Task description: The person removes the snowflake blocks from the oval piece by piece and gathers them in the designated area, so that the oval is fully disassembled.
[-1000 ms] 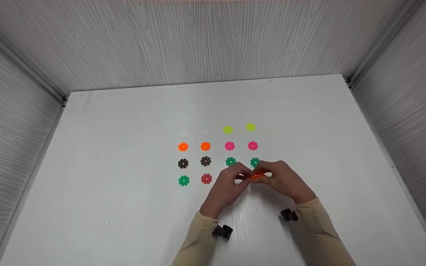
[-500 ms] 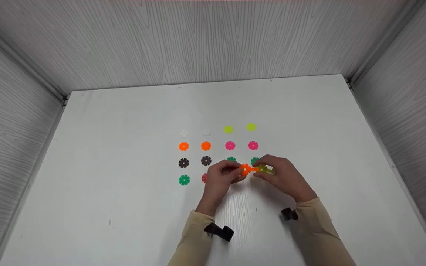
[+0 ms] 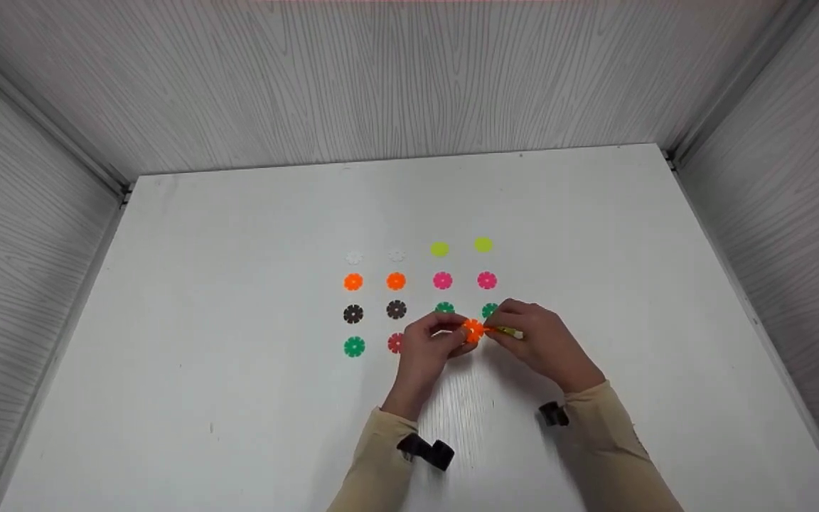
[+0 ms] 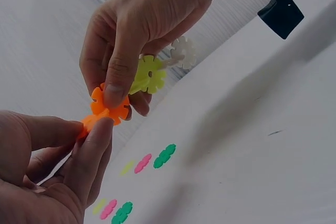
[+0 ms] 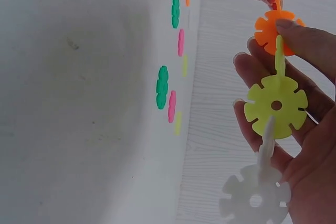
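A chain of slotted interlocking discs spans both hands. My left hand (image 3: 427, 352) pinches the orange disc (image 3: 473, 331) at the chain's end, which shows edge-on in the right wrist view. My right hand (image 3: 541, 345) grips the adjoining orange disc (image 5: 269, 30), its thumb pressed on the flat face. From there, in the right wrist view, yellow discs (image 5: 262, 104) and white discs (image 5: 241, 192) run on, joined at their slots, past the right palm. In the left wrist view the left hand (image 4: 52, 166) is at lower left, with the right hand (image 4: 136, 30) above.
On the white table (image 3: 239, 284), loose discs lie in rows beyond and left of the hands: white (image 3: 354, 257), yellow (image 3: 439, 249), orange (image 3: 353, 281), pink (image 3: 443, 280), black (image 3: 353, 313), green (image 3: 354, 346) and red (image 3: 394, 343). Wood-grain panels (image 3: 395, 78) enclose the table.
The hands first met over a mostly hidden chain. The left hand then shifted left and an orange disc's face came into view. Since then, the right fingers have closed further over the yellow part.
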Action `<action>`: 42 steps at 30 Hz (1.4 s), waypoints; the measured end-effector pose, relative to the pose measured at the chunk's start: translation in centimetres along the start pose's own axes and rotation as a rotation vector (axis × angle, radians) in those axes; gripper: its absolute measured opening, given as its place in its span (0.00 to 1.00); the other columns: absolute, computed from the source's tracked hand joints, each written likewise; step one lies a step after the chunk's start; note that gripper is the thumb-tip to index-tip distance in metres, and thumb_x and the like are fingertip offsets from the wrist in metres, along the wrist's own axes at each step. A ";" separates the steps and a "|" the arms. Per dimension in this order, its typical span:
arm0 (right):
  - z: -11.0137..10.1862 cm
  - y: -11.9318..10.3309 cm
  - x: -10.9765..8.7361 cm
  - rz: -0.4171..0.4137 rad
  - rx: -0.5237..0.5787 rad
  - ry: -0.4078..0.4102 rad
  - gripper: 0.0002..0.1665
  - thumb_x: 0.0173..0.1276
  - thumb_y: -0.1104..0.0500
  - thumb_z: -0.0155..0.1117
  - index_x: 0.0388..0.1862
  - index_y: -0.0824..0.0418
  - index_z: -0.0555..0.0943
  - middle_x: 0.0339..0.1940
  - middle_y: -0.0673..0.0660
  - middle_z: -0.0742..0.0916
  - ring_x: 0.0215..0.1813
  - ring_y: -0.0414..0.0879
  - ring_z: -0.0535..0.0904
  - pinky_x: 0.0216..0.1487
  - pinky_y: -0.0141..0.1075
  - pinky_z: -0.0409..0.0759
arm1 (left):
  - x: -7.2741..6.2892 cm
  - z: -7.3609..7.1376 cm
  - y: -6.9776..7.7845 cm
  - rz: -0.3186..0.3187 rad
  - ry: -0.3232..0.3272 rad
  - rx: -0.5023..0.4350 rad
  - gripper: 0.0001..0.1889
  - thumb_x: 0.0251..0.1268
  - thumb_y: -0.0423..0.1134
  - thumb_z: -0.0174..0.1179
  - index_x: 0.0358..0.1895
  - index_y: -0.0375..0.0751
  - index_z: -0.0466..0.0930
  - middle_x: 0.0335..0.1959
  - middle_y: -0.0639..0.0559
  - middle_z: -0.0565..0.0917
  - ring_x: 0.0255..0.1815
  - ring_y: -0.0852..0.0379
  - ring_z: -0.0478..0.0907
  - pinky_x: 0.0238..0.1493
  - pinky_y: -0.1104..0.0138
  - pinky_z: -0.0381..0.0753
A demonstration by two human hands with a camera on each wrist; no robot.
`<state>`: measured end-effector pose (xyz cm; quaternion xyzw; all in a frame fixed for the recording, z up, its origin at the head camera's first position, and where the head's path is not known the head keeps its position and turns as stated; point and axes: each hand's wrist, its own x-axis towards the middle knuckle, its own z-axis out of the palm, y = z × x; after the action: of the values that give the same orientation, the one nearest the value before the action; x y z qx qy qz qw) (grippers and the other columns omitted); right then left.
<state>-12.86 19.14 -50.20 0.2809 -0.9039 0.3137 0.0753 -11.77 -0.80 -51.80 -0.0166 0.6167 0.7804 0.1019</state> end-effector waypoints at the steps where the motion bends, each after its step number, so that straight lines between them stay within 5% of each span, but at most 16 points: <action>1: 0.0 0.0 0.0 -0.003 0.001 0.000 0.10 0.59 0.64 0.75 0.39 0.53 0.89 0.38 0.44 0.84 0.43 0.42 0.79 0.48 0.40 0.82 | 0.0 0.0 -0.1 0.001 0.005 -0.001 0.08 0.63 0.27 0.64 0.45 0.31 0.83 0.42 0.40 0.82 0.41 0.46 0.84 0.44 0.60 0.85; 8: 0.0 0.2 -0.2 -0.009 0.028 0.007 0.10 0.60 0.66 0.74 0.38 0.51 0.89 0.36 0.41 0.82 0.39 0.39 0.77 0.45 0.37 0.81 | 0.0 0.1 -0.3 0.029 0.035 0.025 0.08 0.64 0.28 0.65 0.45 0.32 0.84 0.41 0.42 0.83 0.40 0.47 0.84 0.43 0.61 0.85; 18: -0.2 0.1 0.4 -0.040 0.022 -0.025 0.09 0.62 0.66 0.72 0.40 0.54 0.89 0.38 0.43 0.84 0.42 0.41 0.79 0.50 0.39 0.80 | 0.2 -0.2 0.4 -0.021 0.043 -0.026 0.08 0.62 0.25 0.65 0.44 0.29 0.84 0.40 0.39 0.84 0.39 0.45 0.85 0.43 0.60 0.85; 24: -0.2 1.0 -0.1 -0.053 -0.004 -0.022 0.13 0.61 0.66 0.73 0.45 0.56 0.89 0.39 0.45 0.86 0.45 0.43 0.81 0.52 0.44 0.79 | 0.4 -1.1 0.6 0.034 0.095 0.005 0.08 0.62 0.23 0.64 0.43 0.27 0.84 0.39 0.39 0.83 0.37 0.47 0.85 0.40 0.59 0.86; 28: -0.5 1.3 -0.5 0.040 0.049 -0.011 0.11 0.62 0.66 0.72 0.43 0.55 0.89 0.39 0.43 0.86 0.43 0.42 0.80 0.49 0.43 0.80 | 0.5 -2.0 0.9 0.023 0.121 0.105 0.07 0.61 0.23 0.64 0.42 0.27 0.84 0.37 0.40 0.83 0.34 0.48 0.85 0.39 0.61 0.86; 36: -0.8 1.3 -0.6 0.142 0.076 0.007 0.12 0.63 0.66 0.71 0.45 0.55 0.89 0.36 0.42 0.84 0.38 0.41 0.77 0.43 0.40 0.81 | 0.5 -2.7 0.9 0.001 0.152 0.517 0.05 0.61 0.28 0.66 0.39 0.34 0.88 0.34 0.49 0.85 0.32 0.55 0.81 0.35 0.67 0.85; 42: -0.7 1.3 -0.6 0.183 0.080 -0.006 0.12 0.64 0.65 0.70 0.46 0.55 0.89 0.36 0.43 0.83 0.38 0.42 0.76 0.43 0.40 0.81 | 0.5 -2.5 0.5 -0.027 0.145 0.652 0.04 0.61 0.28 0.65 0.36 0.36 0.89 0.31 0.51 0.84 0.31 0.55 0.79 0.33 0.67 0.83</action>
<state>-13.10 20.72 -50.50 0.2007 -0.9129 0.3540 0.0323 -12.60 -3.28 -51.99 -0.0467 0.8393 0.5375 0.0680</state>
